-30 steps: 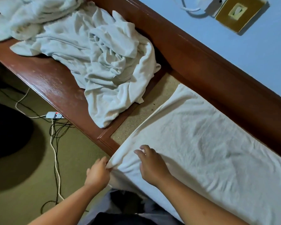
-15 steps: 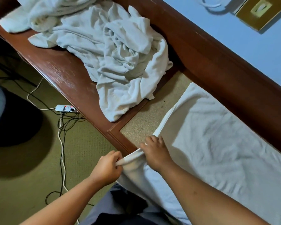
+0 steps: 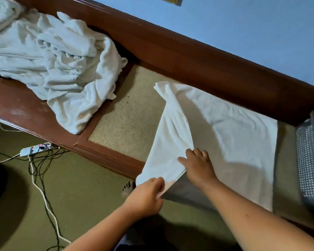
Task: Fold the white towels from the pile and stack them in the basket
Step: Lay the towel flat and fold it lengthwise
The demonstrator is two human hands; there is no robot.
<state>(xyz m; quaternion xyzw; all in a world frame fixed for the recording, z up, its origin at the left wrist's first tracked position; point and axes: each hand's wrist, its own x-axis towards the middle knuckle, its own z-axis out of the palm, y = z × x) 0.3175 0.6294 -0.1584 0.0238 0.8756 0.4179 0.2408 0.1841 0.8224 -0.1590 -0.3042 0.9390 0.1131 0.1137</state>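
White towel (image 3: 234, 134) lies spread on the table (image 3: 105, 154) between the pile (image 3: 53, 66) and the single basket (image 3: 308, 160), one end lifted: left hand (image 3: 147, 194) pinching the near corner, right hand (image 3: 198, 167) gripping the edge beside it. With the far corner trailing, the fold could land skewed. Two hands, one towel; the pile's count is unclear.

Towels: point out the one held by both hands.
The towel spread flat beside the basket: the left hand and right hand grip its raised near edge. The others lie crumpled in the pile, untouched.
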